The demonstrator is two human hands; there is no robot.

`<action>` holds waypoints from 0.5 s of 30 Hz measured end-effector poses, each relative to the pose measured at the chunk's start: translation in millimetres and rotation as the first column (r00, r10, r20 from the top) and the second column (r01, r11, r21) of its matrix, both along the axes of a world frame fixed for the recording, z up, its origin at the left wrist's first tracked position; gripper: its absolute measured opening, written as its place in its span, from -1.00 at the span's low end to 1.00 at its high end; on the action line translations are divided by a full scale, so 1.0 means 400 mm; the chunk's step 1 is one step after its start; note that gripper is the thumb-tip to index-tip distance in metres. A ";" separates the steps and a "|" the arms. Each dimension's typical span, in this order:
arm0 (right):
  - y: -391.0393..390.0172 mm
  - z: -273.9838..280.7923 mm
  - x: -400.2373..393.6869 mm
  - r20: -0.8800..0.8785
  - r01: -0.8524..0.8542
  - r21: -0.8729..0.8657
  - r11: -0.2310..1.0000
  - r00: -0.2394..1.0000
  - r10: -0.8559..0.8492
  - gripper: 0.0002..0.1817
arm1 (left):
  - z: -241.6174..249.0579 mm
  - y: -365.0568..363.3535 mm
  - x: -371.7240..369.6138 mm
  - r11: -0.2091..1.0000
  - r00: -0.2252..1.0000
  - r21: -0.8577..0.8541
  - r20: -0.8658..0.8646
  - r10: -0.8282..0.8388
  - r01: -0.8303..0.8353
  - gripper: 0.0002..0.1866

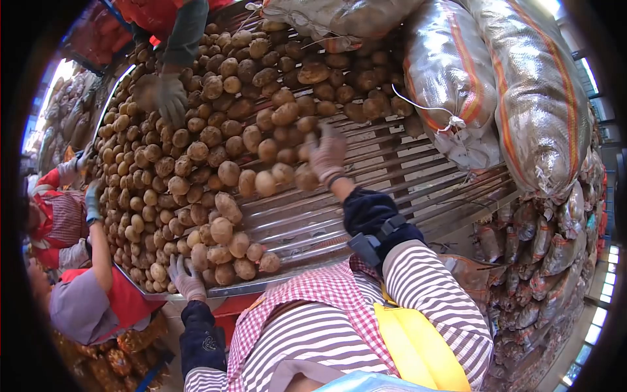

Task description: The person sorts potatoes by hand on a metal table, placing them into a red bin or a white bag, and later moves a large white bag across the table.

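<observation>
Sacks lie piled at the far right, big and shiny, with orange stripes, tied shut with white string. They look full and lumpy, but what is inside cannot be seen. More net bags are stacked below them at the right edge.

Potatoes cover the left and far part of a sloping metal tabletop made of long bars. They are round, brown and dusty, some big and some small. The near right part of the bars is bare.

The person wears gloves, dark sleeve covers and a striped shirt with a checked apron. The right hand reaches far out to the edge of the potato heap. Its grip is spread flat, fingers apart, touching the potatoes just beside it, and it is not clamped on one. The left hand is at the near edge of the tabletop, beside a little bunch of potatoes. Its fingers are apart too, resting at the rim, holding nothing that can be seen.

Other people work around the heap. A gloved hand comes down from the far side onto the potatoes. At the left, a person in red and another person reach in with gloved hands. The thick heap lies between all the hands.
</observation>
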State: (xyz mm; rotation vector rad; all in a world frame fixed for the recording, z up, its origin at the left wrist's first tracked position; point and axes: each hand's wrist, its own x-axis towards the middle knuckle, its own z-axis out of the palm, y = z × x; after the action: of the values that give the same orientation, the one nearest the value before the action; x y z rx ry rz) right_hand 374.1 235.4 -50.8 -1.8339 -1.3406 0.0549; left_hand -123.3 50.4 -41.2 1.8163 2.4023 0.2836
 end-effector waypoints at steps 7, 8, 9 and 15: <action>-0.098 0.187 -0.294 -0.906 -0.548 0.063 0.834 0.319 0.279 -0.62 | 0.162 0.146 0.389 0.942 0.506 0.311 0.837 -0.210 -0.124 -0.46; -0.105 0.192 -0.325 -0.821 -0.657 0.174 0.733 0.315 0.477 -0.64 | 0.217 0.167 0.461 0.988 0.119 0.113 0.988 -0.100 -0.105 -0.46; -0.112 0.203 -0.342 -0.700 -0.757 0.260 0.599 0.280 0.657 -0.64 | 0.261 0.184 0.511 0.998 -0.282 -0.061 0.958 0.056 -0.011 -0.46; -0.191 0.097 -0.035 0.151 -0.526 0.179 0.831 0.850 0.505 -0.67 | 0.229 0.224 0.465 0.929 -0.369 -0.276 0.860 0.354 0.247 -0.60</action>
State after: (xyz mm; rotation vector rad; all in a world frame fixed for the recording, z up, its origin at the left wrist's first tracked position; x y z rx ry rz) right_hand 360.1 159.0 -12.1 -1.2643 -1.8098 0.1027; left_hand 62.8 140.1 50.5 0.4111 0.9050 0.8683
